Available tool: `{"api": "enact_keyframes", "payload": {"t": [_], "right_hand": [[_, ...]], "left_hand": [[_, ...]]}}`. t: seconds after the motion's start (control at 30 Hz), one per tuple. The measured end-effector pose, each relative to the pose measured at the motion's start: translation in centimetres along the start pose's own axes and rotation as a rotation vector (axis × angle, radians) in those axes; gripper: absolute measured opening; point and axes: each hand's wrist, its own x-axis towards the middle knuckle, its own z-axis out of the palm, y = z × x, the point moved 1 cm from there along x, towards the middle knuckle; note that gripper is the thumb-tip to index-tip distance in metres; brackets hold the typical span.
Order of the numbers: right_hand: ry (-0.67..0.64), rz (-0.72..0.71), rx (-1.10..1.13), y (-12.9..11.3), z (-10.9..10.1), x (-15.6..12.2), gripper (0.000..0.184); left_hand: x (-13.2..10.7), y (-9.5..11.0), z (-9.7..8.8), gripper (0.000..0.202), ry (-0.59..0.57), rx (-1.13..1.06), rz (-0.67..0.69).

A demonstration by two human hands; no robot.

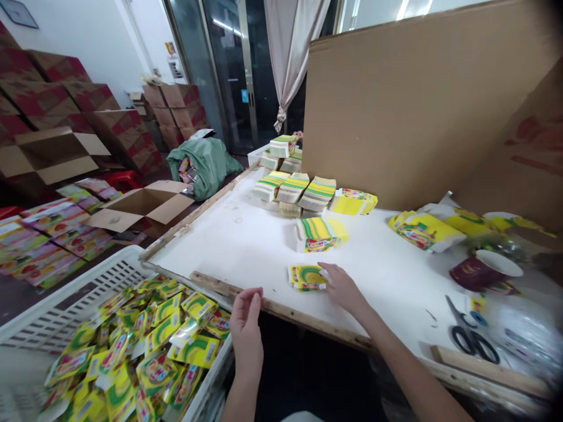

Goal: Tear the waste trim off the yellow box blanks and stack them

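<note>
My right hand (343,288) is over the white tabletop, its fingers closed at the right end of a small yellow-and-green printed carton (308,278). That carton lies near the table's front edge. My left hand (247,319) is raised at the wooden edge beside the basket, thumb and fingers drawn together with nothing visible in them. Just beyond the carton sits a stack of flat yellow cartons (320,235). To the left, a white plastic basket (127,258) holds many filled yellow packets (160,340).
More carton stacks (294,189) stand farther back against a tall cardboard sheet (413,111). At right are black scissors (470,337), a dark red mug (477,272), loose cartons (424,230) and a wooden strip (488,372). An open cardboard box (143,205) and a green sack (206,164) are on the floor.
</note>
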Motion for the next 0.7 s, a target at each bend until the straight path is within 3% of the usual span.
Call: {"api": "enact_keyframes", "payload": {"t": [0.2,0.47,0.6,0.7], "right_hand": [[0.013,0.133,-0.001,-1.1,0.7,0.3,0.048],[0.116,0.193,0.172,-2.0,0.0,-0.4,0.046],[0.121,0.141,0.575,-5.1,-0.9,-1.2,0.051],[-0.081,0.031,0.854,-8.9,-1.1,-2.6,0.05]], "left_hand": [[-0.6,-0.7,0.7,0.024,-0.034,-0.132,-0.191],[-1.1,-1.6,1.0,0.024,-0.093,-0.159,-0.275],[-1.5,-1.5,2.0,0.039,-0.206,-0.25,-0.252],[-1.7,-0.9,3.2,0.043,-0.284,-0.396,-0.259]]}}
